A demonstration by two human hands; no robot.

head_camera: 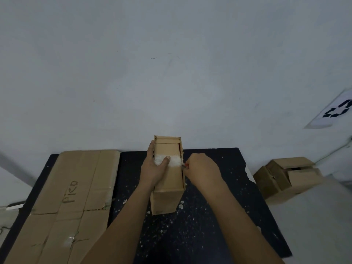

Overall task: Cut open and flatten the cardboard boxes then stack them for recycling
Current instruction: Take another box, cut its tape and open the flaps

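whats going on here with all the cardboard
A person is breaking down boxes on a dark table. The left hand holds a narrow upright box, thumb on its tape strip, while the right hand works a small cutter at the box's right edge. Flattened cardboard lies to the left; another unflattened box sits to the right.

Two upright boxes [167, 180] [287, 176], one flattened sheet [70, 202], possibly stacked.
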